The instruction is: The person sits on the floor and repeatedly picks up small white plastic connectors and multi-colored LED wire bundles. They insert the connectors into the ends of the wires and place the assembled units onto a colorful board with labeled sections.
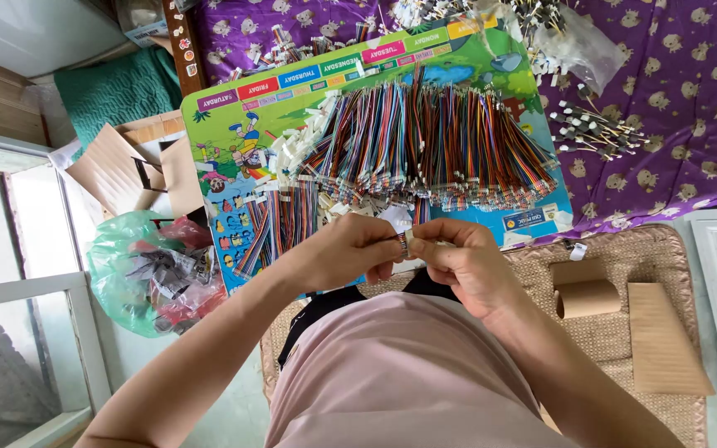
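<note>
Rainbow-striped ribbon cable piece (404, 241) pinched at centre frame between left hand (350, 253) and right hand (462, 265), fingertips of both clamped together on its white connector end, just below the colourful board (234, 133); looks like mid-step on fitting or checking one connector, though too small to tell which. Heaped across the board above, the pile of finished-looking cables (433, 141), with a smaller bundle (280, 220) at centre left; judged next: a firm squeeze with the end kept square, then a spot on the pile; cardboard roll (587, 297) lying idle on the woven mat (616, 332) at lower right.
</note>
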